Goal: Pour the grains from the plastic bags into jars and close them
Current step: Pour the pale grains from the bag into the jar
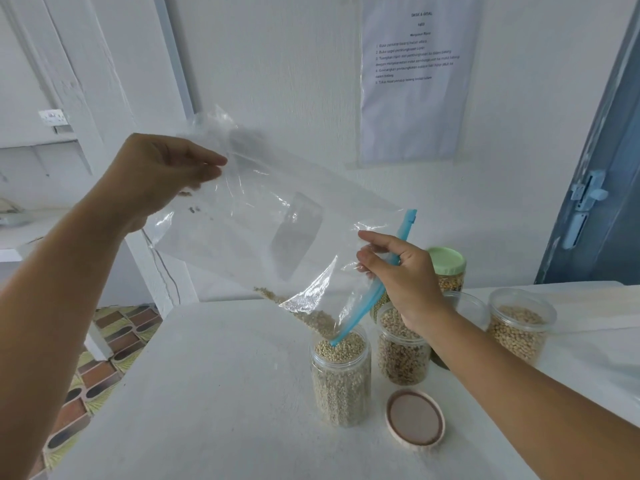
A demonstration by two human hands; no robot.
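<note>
White table (221, 393) against white wall. At frame centre, clear plastic bag (263, 216) tilted, blue zip edge down — last grains sliding into open jar (341, 375), nearly full. Left hand (162, 174) pinching bag's upper corner; right hand (401, 268) gripping zip edge. Beige lid (415, 418) lying beside jar — more grain jars (403, 348) behind, lower right.

Light: bright, soft and even, cool white cast over the wall (277, 64) and table (214, 393).
Shadows: faint, a soft one under the jar (341, 375).
Glare: small glints on the bag (263, 220), creases shining at 5 o'clock.
Distortion: wide-angle bend, door (602, 168) leaning at 3 o'clock, forearms stretched toward 7 and 5.
Focus: centre sharp; the sheet (415, 77) print too soft to read.
</note>
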